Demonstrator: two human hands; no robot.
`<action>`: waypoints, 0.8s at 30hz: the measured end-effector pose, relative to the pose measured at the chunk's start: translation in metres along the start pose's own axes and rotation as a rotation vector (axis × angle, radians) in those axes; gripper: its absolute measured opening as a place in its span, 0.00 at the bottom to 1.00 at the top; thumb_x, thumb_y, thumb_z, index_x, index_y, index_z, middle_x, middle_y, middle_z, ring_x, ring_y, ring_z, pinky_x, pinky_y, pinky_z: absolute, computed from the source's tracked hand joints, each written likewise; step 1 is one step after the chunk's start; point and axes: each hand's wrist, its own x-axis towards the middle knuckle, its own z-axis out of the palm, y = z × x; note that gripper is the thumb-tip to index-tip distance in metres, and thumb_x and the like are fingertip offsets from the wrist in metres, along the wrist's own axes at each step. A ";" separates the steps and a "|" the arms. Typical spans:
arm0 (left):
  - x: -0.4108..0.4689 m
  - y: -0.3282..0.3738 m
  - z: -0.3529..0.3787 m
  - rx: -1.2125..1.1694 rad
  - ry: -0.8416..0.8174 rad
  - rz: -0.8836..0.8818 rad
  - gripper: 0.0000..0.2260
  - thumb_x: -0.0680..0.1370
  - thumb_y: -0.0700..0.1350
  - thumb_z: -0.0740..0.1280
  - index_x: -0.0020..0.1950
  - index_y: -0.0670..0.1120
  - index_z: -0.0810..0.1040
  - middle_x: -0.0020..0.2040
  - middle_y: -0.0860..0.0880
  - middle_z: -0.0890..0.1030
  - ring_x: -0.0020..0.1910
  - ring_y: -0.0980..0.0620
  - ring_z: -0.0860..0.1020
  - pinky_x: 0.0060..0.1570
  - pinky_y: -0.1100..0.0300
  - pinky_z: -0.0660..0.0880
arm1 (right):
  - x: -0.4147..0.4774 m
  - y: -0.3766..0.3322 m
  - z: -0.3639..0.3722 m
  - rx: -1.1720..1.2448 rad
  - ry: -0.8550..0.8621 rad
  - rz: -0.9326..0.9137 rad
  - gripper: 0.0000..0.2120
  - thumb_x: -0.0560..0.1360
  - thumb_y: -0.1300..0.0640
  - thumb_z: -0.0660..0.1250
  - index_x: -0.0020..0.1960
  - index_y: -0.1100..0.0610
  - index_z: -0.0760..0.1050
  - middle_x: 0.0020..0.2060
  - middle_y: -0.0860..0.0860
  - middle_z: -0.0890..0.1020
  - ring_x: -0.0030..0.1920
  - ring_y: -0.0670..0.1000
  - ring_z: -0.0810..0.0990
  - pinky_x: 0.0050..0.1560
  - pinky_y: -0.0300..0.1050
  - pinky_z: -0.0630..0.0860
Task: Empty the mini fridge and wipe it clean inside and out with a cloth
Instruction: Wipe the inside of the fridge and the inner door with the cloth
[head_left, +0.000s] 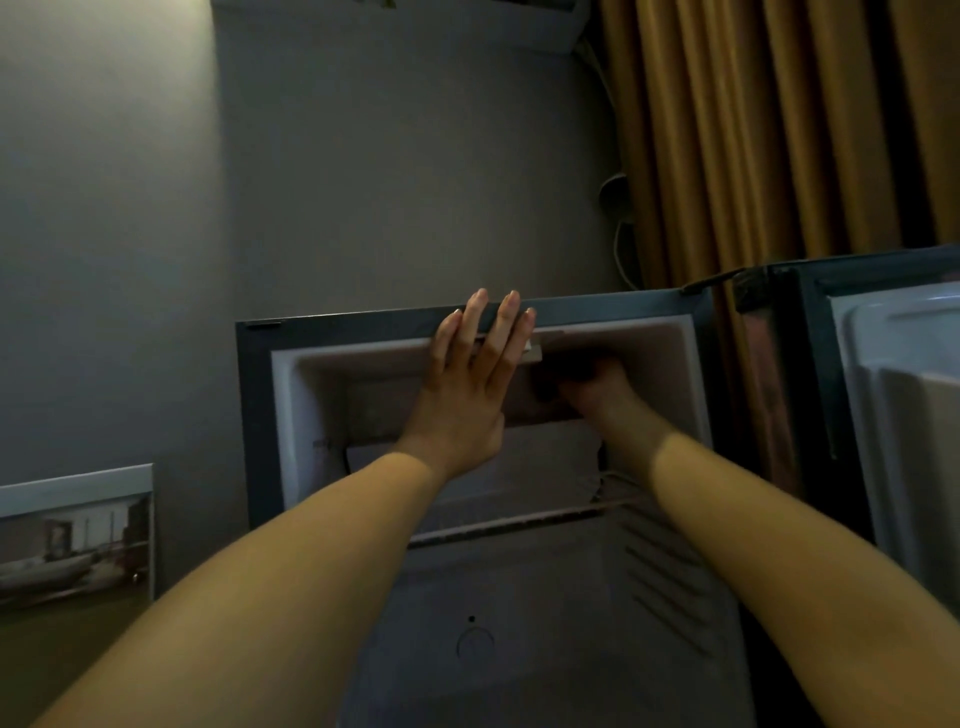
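Mini fridge (260, 415), centre frame, door (893, 415) swung right. Left hand (467, 384), fingers straight, braces the top edge. Right hand (597, 387), in the dim upper compartment, appears curled on a dark cloth (558, 371). Risk: hard scrubbing could rock the cabinet.

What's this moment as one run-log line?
phase: wiping inside | left hand: flat on mini fridge top edge | right hand: in upper compartment, gripping dark cloth | door: open
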 end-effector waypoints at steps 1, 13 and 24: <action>0.000 0.000 -0.002 0.014 -0.026 -0.004 0.44 0.66 0.46 0.66 0.78 0.40 0.48 0.77 0.41 0.51 0.75 0.36 0.51 0.74 0.44 0.42 | -0.004 0.000 0.004 0.024 0.028 -0.003 0.22 0.77 0.63 0.67 0.68 0.68 0.68 0.65 0.62 0.74 0.65 0.60 0.73 0.62 0.46 0.71; 0.003 0.012 -0.039 0.011 -0.392 -0.093 0.50 0.74 0.52 0.61 0.67 0.38 0.19 0.75 0.39 0.29 0.72 0.33 0.30 0.67 0.41 0.26 | -0.102 -0.058 -0.011 0.711 0.151 0.042 0.18 0.81 0.67 0.56 0.70 0.62 0.69 0.66 0.58 0.75 0.69 0.55 0.70 0.68 0.42 0.65; 0.010 0.012 -0.054 0.012 -0.497 -0.108 0.53 0.74 0.54 0.64 0.64 0.36 0.17 0.71 0.37 0.24 0.69 0.31 0.27 0.62 0.40 0.23 | -0.104 -0.044 0.036 0.652 0.056 0.199 0.18 0.83 0.57 0.51 0.69 0.62 0.67 0.63 0.62 0.74 0.66 0.62 0.72 0.66 0.57 0.68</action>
